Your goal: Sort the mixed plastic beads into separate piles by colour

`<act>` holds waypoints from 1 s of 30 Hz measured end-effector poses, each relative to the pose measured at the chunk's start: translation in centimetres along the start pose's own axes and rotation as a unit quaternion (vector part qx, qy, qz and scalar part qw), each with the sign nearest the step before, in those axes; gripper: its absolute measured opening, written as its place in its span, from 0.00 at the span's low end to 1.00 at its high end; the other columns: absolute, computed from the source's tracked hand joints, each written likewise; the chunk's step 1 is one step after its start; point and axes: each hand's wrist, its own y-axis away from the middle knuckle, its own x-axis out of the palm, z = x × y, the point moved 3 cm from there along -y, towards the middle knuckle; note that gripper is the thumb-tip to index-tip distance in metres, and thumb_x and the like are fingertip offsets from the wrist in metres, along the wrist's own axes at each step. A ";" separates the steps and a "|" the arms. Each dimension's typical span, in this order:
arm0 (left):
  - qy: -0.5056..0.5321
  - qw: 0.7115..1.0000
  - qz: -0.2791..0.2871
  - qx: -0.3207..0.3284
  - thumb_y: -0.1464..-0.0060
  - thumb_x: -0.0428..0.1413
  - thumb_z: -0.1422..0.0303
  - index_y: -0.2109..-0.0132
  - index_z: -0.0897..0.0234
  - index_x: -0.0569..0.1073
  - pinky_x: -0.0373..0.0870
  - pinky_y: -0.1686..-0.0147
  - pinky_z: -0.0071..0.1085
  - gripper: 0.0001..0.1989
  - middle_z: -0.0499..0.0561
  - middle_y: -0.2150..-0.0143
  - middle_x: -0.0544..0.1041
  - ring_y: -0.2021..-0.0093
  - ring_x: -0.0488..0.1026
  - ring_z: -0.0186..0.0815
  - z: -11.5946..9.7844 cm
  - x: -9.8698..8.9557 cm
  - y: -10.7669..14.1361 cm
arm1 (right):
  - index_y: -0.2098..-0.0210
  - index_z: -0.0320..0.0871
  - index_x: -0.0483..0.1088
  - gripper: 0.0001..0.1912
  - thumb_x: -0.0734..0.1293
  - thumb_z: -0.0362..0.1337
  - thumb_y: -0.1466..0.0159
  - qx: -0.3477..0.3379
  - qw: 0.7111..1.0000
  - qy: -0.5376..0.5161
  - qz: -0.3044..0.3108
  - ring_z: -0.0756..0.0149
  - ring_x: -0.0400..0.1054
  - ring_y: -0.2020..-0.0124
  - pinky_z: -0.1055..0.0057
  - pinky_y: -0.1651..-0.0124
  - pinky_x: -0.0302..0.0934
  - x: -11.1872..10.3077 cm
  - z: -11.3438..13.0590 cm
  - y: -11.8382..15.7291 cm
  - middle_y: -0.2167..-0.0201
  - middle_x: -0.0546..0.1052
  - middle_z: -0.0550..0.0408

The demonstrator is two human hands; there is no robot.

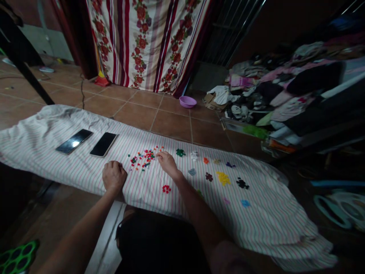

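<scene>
A mixed heap of small coloured pieces, red, orange, green, blue and others, lies scattered on the striped cloth. At its right edge my right hand is closed in a pinch; whatever sits between the fingertips is too small to make out. My left hand rests on the cloth left of the heap, curled into a loose fist, with no object showing. Single-colour piles lie to the right: green, white, grey, brown, yellow, black. A red pile is nearer me.
Two phones lie at the left, a dark one and a light-edged one. Orange, purple and blue piles are farther right. Beyond the table are a purple basin and heaped clothes.
</scene>
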 end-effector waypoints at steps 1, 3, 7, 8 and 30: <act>0.000 1.000 -0.003 0.001 0.45 0.45 0.68 0.67 0.65 0.69 0.59 0.60 0.37 0.10 0.58 0.64 0.71 0.60 0.63 0.43 0.0 0.0 0.0 | 0.62 0.44 0.74 0.14 0.60 0.25 0.40 0.012 1.000 0.013 0.009 0.66 0.68 0.58 0.71 0.52 0.60 0.5 0.2 -0.6 0.62 0.75 0.53; 0.000 1.000 -0.004 0.003 0.45 0.45 0.68 0.67 0.64 0.69 0.59 0.60 0.37 0.10 0.57 0.64 0.71 0.60 0.63 0.43 0.1 0.1 0.0 | 0.64 0.44 0.74 0.12 0.61 0.25 0.40 0.040 0.998 0.038 0.020 0.66 0.67 0.58 0.71 0.53 0.60 1.2 0.5 -1.4 0.62 0.75 0.53; 0.007 1.000 0.001 0.002 0.45 0.44 0.67 0.66 0.64 0.70 0.59 0.60 0.37 0.11 0.58 0.64 0.72 0.60 0.63 0.43 0.0 -0.1 0.1 | 0.64 0.44 0.73 0.11 0.60 0.27 0.39 0.057 0.996 0.057 0.023 0.65 0.67 0.57 0.71 0.53 0.59 1.7 0.6 -1.7 0.61 0.74 0.52; 0.009 1.000 0.003 -0.002 0.45 0.44 0.67 0.66 0.65 0.70 0.59 0.60 0.37 0.11 0.58 0.63 0.72 0.60 0.63 0.43 -0.1 -0.2 0.1 | 0.64 0.44 0.72 0.11 0.60 0.26 0.39 0.055 0.997 0.055 0.021 0.65 0.67 0.57 0.71 0.53 0.59 1.7 0.6 -1.7 0.61 0.74 0.52; -0.018 0.999 0.032 -0.021 0.50 0.44 0.63 0.69 0.60 0.67 0.63 0.60 0.40 0.09 0.57 0.65 0.71 0.61 0.64 0.44 -0.1 -0.1 0.1 | 0.65 0.41 0.74 0.12 0.60 0.31 0.43 0.224 0.938 0.057 -0.257 0.65 0.70 0.65 0.70 0.57 0.63 -14.0 -16.5 8.3 0.66 0.77 0.51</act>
